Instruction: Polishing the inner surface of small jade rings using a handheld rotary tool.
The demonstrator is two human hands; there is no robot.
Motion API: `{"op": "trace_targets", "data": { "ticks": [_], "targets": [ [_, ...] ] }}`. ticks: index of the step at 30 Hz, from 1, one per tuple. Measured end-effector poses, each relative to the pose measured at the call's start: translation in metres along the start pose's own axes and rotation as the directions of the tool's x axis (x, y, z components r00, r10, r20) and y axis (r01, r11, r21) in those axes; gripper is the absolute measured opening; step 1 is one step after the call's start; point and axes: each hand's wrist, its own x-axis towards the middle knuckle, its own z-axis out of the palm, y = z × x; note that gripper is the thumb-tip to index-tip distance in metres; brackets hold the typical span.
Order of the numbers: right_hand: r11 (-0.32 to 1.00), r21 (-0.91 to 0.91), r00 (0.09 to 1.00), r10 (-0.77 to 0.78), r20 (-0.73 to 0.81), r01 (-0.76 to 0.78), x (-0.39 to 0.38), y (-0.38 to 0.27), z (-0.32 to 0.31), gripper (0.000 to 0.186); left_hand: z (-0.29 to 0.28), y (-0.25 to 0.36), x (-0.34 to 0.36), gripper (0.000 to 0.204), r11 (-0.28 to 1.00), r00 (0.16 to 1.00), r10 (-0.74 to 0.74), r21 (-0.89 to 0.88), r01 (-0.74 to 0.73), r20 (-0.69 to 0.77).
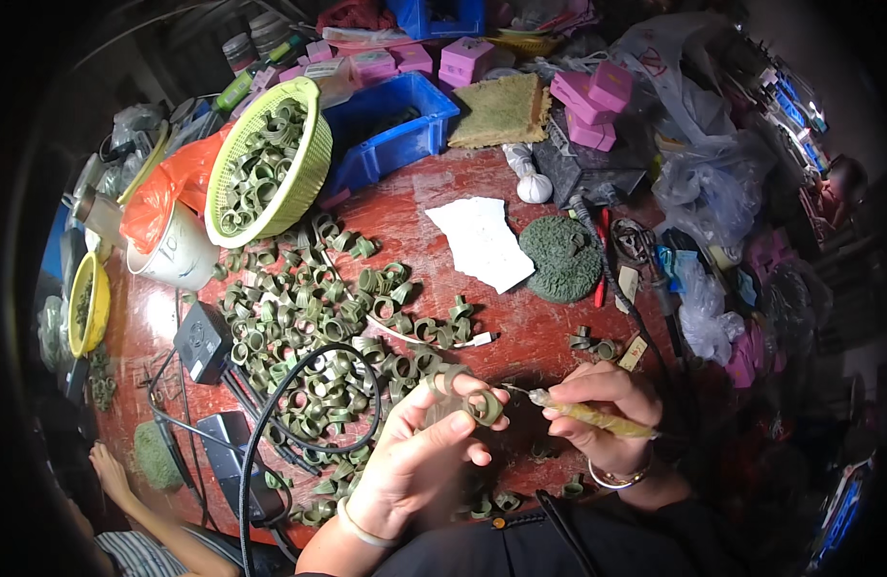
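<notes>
My left hand (417, 444), with a pale band at its wrist, pinches a dull green ring (484, 408) between thumb and fingers. It looks like a wax ring. My right hand (597, 409) is closed round a thin-tipped hand tool (602, 418) with a yellowish wrapped handle, held like a pen. The tool's fine metal tip points left at the ring, close to it; whether they touch I cannot tell. To the left of my left hand spreads a heap of similar green rings (309, 332) on the red table (395, 207).
Beyond the heap, a yellow-green basket (313, 159) of rings leans beside a blue bin (405, 135). Torn white paper (480, 240) lies by a round green pad (562, 260). Black cable (254, 442) loops by my left forearm. Another person's hand (109, 471) rests at lower left.
</notes>
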Motion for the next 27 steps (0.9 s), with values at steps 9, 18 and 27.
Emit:
{"op": "trace_targets", "data": {
  "ticks": [9, 18, 27],
  "targets": [
    [0.999, 0.03, 0.994, 0.033, 0.105, -0.037, 0.004, 0.003, -0.011, 0.019, 0.005, -0.002, 0.0, 0.024, 0.993, 0.996, -0.084, 0.083, 0.086, -0.034],
    [0.832, 0.39, 0.917, 0.383, 0.11, -0.394, -0.004, 0.002, -0.01, 0.017, 0.005, 0.001, 0.0, 0.027, 0.979, 0.994, -0.063, 0.189, 0.078, -0.086],
    [0.856, 0.398, 0.944, 0.309, 0.115, -0.329, -0.007, 0.006, -0.004, 0.018, 0.003, 0.001, 0.0, 0.03, 0.997, 0.998, -0.012, 0.07, 0.016, -0.062]
  ]
}}
